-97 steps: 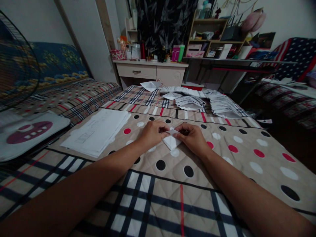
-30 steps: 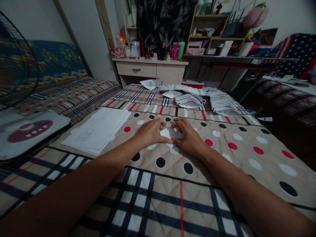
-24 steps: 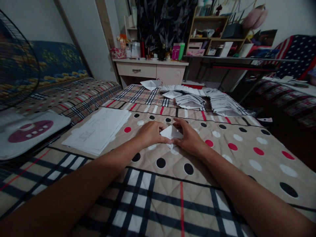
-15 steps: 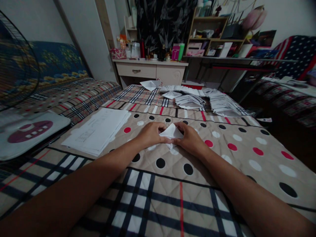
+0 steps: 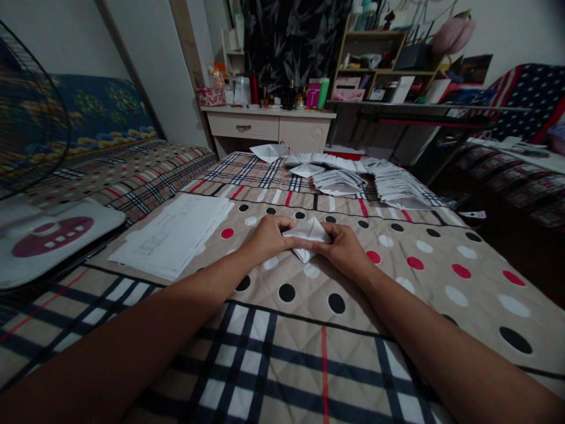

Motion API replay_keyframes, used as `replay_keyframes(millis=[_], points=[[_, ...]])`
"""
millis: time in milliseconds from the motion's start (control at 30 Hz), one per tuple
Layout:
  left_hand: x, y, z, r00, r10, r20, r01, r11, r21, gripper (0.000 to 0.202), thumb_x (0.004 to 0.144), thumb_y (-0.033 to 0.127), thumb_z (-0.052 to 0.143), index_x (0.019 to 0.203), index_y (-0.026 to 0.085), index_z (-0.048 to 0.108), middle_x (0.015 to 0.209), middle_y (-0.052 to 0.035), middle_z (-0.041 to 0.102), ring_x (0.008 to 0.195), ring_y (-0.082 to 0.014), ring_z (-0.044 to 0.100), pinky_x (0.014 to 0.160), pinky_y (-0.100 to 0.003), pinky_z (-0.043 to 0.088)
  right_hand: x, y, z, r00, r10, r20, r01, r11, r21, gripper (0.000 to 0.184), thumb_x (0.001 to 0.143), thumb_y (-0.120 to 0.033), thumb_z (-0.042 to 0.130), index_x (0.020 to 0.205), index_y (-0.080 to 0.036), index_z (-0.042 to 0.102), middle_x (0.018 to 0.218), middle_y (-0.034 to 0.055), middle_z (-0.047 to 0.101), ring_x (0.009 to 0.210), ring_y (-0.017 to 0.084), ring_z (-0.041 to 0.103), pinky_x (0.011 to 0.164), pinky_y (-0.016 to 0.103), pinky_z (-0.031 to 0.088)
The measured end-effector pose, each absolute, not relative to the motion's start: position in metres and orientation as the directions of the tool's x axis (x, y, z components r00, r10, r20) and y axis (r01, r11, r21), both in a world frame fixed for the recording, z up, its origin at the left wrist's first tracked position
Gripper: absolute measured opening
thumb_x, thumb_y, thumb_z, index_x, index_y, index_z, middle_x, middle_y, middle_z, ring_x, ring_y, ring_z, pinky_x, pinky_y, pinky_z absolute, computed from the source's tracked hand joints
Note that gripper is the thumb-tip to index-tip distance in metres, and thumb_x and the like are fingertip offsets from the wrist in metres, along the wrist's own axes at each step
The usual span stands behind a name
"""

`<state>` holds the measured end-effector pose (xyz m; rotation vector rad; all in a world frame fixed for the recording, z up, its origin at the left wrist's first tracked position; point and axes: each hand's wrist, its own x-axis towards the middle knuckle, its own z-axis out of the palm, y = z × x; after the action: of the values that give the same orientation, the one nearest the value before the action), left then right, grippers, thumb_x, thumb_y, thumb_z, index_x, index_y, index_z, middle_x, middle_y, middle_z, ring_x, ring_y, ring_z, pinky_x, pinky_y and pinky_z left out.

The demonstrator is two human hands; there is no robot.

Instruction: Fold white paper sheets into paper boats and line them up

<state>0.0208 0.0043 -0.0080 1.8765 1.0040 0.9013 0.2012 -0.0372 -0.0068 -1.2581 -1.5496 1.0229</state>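
A small folded white paper (image 5: pixel 311 230) is held between both hands, just over the polka-dot part of the bedspread. It comes to a peak at the top, and a pointed flap hangs below the fingers. My left hand (image 5: pixel 270 237) grips its left end, thumb toward me. On its right end, my right hand (image 5: pixel 345 247) is closed in the same way. A pile of flat white sheets (image 5: pixel 172 232) with faint printing lies to the left of my left hand.
Rows of folded papers (image 5: pixel 397 185) stand at the far end of the bed, with a loose folded piece (image 5: pixel 268 152) beside them. A fan (image 5: pixel 33 112) and a white item with a maroon print (image 5: pixel 57 238) are at left. A dresser (image 5: pixel 269 126) stands beyond.
Both hands have shifted slightly apart along the paper. Its folded top now looks wider, and more of the lower flap shows beneath the fingers.
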Motion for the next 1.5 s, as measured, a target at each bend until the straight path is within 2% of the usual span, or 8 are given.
replay_keyframes(millis=[167,467,600,733,1067,1267,1367,1500], points=[[0.019,0.007,-0.011,0.429,0.878,0.213,0.281,-0.353,0.892,0.039,0.059,0.045,0.082,0.058,0.013,0.059,0.055,0.004,0.05,0.052,-0.0074,0.044,0.047,-0.02,0.029,0.203,-0.039,-0.008,-0.142,0.988,0.063,0.2,0.091,-0.975,0.029,0.065,-0.041,0.076,0.07,-0.015,0.066,0.061,-0.0006,0.059,0.055,0.013,0.049,0.052,0.025,0.036],[0.021,0.011,-0.006,0.389,0.916,0.093,0.173,-0.172,0.97,0.004,0.073,0.014,0.069,0.071,0.011,0.071,0.059,0.001,0.065,0.05,-0.0068,0.056,0.048,-0.016,0.041,0.206,-0.034,-0.011,-0.119,0.988,0.097,0.232,0.123,-0.965,0.019,0.072,-0.032,0.061,0.076,-0.015,0.069,0.069,0.0021,0.066,0.064,0.016,0.054,0.059,0.026,0.039],[0.022,0.014,-0.001,0.315,0.949,0.005,0.189,-0.068,0.98,0.018,0.082,0.008,0.058,0.093,0.009,0.073,0.052,0.0017,0.063,0.04,-0.0069,0.055,0.043,-0.016,0.043,0.211,-0.027,-0.014,-0.137,0.977,0.162,0.315,0.198,-0.928,0.016,0.071,-0.026,0.055,0.072,-0.016,0.067,0.065,0.001,0.062,0.067,0.017,0.054,0.064,0.027,0.039],[0.023,0.014,-0.001,0.337,0.941,-0.035,0.18,-0.028,0.983,0.023,0.088,0.009,0.053,0.105,0.007,0.068,0.054,-0.0015,0.066,0.048,-0.0123,0.066,0.043,-0.016,0.046,0.215,-0.024,-0.012,-0.124,0.979,0.162,0.304,0.193,-0.933,0.012,0.068,-0.026,0.057,0.066,-0.016,0.063,0.06,-0.0006,0.057,0.06,0.015,0.049,0.059,0.026,0.036],[0.021,0.009,-0.008,0.399,0.894,0.203,0.312,-0.34,0.887,0.02,0.069,0.028,0.074,0.082,0.012,0.072,0.073,-0.0025,0.071,0.065,-0.015,0.065,0.057,-0.023,0.048,0.205,-0.035,-0.006,-0.071,0.984,0.165,0.303,0.179,-0.936,0.01,0.07,-0.026,0.06,0.064,-0.018,0.061,0.06,-0.001,0.057,0.055,0.012,0.047,0.051,0.024,0.035],[0.023,0.003,-0.004,0.422,0.869,0.259,0.381,-0.429,0.819,0.021,0.075,0.033,0.069,0.078,0.012,0.073,0.069,-0.0011,0.068,0.064,-0.0135,0.06,0.057,-0.022,0.043,0.195,-0.042,-0.004,-0.066,0.989,0.132,0.263,0.145,-0.954,0.019,0.073,-0.036,0.066,0.067,-0.02,0.058,0.06,0.0009,0.061,0.052,0.015,0.054,0.046,0.026,0.039],[0.026,-0.001,0.0,0.417,0.885,0.209,0.381,-0.379,0.843,0.02,0.08,0.026,0.061,0.067,0.012,0.067,0.058,0.0006,0.061,0.053,-0.0108,0.057,0.049,-0.02,0.04,0.193,-0.045,-0.004,-0.091,0.99,0.112,0.286,0.134,-0.949,0.029,0.081,-0.045,0.059,0.066,-0.02,0.055,0.051,-0.0008,0.056,0.04,0.012,0.047,0.039,0.025,0.032],[0.026,-0.003,0.004,0.409,0.91,0.07,0.381,-0.24,0.893,0.022,0.085,0.029,0.057,0.072,0.012,0.064,0.051,0.0029,0.056,0.035,-0.0082,0.049,0.035,-0.018,0.034,0.195,-0.045,-0.004,-0.12,0.973,0.197,0.339,0.227,-0.913,0.031,0.086,-0.042,0.054,0.065,-0.02,0.055,0.05,-0.0017,0.052,0.043,0.011,0.045,0.043,0.025,0.031]])
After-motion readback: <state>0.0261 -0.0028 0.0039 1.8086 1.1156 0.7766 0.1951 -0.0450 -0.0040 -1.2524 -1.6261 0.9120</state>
